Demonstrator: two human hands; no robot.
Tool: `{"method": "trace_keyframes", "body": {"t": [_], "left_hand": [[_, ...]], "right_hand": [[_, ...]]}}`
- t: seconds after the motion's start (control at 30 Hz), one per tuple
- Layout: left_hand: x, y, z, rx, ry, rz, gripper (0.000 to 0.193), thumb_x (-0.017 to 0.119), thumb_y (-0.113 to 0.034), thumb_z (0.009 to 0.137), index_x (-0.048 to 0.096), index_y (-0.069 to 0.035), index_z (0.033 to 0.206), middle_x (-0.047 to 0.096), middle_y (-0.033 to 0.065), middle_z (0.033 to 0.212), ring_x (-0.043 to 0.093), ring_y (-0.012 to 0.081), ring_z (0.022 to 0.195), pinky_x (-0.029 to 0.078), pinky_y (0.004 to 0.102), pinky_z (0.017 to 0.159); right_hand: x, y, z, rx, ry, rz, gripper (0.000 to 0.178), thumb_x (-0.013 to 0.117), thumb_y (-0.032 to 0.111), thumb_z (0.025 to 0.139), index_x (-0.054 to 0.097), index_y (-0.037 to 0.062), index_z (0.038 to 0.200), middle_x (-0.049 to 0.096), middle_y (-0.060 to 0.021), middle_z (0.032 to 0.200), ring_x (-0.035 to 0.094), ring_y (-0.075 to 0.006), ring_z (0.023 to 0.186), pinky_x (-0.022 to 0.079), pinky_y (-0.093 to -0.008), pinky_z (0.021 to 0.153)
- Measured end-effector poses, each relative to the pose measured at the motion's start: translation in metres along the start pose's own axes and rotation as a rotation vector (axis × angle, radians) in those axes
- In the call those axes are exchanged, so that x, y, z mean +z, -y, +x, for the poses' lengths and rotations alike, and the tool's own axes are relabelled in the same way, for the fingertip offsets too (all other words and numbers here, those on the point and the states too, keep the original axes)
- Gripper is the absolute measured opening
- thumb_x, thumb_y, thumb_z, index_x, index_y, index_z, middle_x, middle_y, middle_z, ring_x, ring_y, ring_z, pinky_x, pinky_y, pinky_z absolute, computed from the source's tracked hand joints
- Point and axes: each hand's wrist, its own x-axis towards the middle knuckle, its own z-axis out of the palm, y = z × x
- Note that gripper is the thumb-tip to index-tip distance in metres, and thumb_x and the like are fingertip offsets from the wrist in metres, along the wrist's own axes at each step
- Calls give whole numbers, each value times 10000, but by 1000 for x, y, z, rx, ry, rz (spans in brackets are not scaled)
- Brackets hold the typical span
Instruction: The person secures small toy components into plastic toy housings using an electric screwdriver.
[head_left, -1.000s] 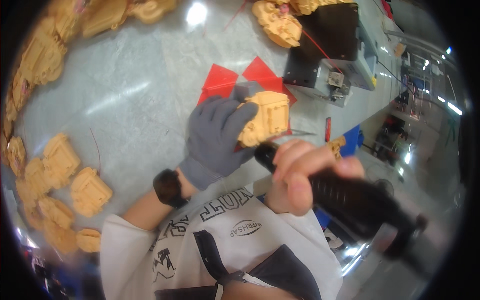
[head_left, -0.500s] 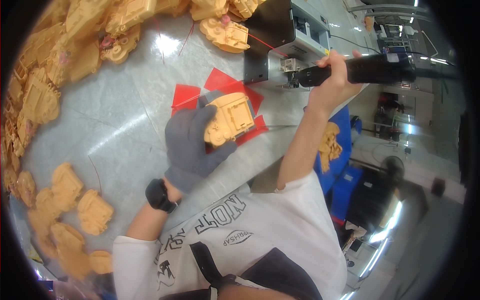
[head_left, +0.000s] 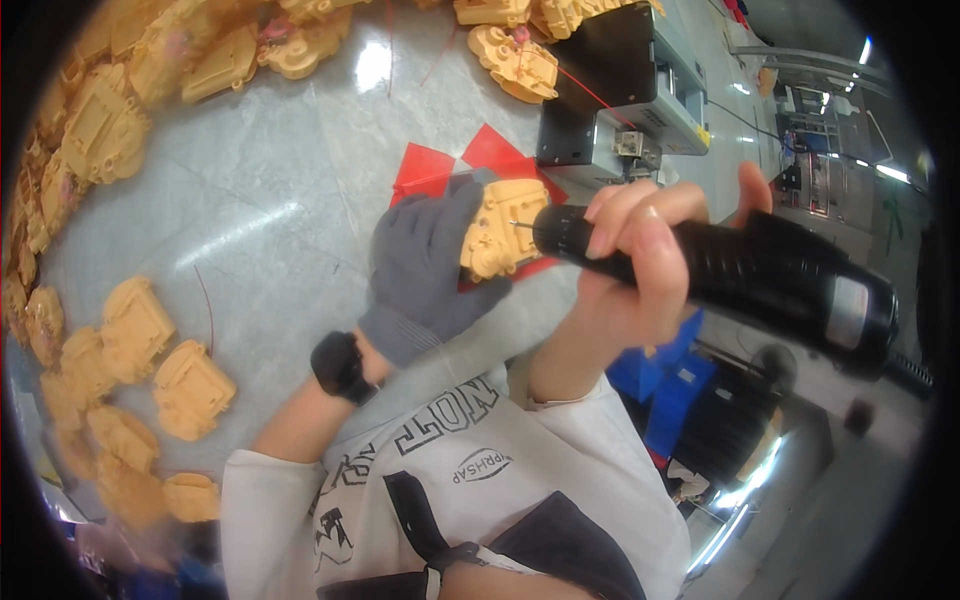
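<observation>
A yellow-orange moulded plastic housing [head_left: 503, 212], with a raised rectangular frame and rounded bosses on its upward face, sits slightly tilted against the fingers of the gloved left hand [head_left: 425, 265]. A black cylindrical power screwdriver [head_left: 770, 270] lies slantwise in the bare right hand [head_left: 640, 255], its thin metal bit pointing left over the housing's face; whether the tip touches cannot be told.
</observation>
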Motion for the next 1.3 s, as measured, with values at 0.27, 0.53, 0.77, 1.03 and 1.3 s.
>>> {"method": "trace_keyframes", "body": {"t": [0.27,0.53,0.77,1.03,1.3], "left_hand": [[-6,-4,1,-90,45,-58,904,797,-217,505,390,22,1276,547,127,1050,536,317,894,417,419,800],[-7,-3,2,-73,34,-46,904,799,-209,506,396,20,1282,554,128,1039,539,318,912,414,423,828],[-8,-3,3,-106,76,-70,894,797,-212,518,399,28,1282,563,131,1015,542,321,912,413,419,838],[-11,-1,0,-92,124,-58,925,780,-234,533,346,43,1301,506,180,1124,510,319,916,402,425,846],[-3,-1,-1,-46,57,-18,873,765,-280,571,381,41,1286,521,141,1018,513,309,903,394,431,860]], "right_hand": [[19,-11,10,2,-3,-207,589,474,-3,737,259,-3,1285,473,-88,582,470,-167,455,443,-324,535],[14,-21,7,111,-28,-120,578,623,-7,693,303,-15,1174,558,-87,600,530,-129,483,447,-220,535],[12,-28,6,128,-14,-69,552,630,-28,692,314,-1,1144,564,-88,612,536,-134,485,452,-222,536],[6,-36,4,63,64,-209,564,639,-60,682,315,5,1140,561,-67,617,539,-122,501,446,-224,509],[9,-28,3,180,-55,-188,536,497,-4,737,302,35,1235,467,-72,594,457,-158,450,421,-320,501]]}}
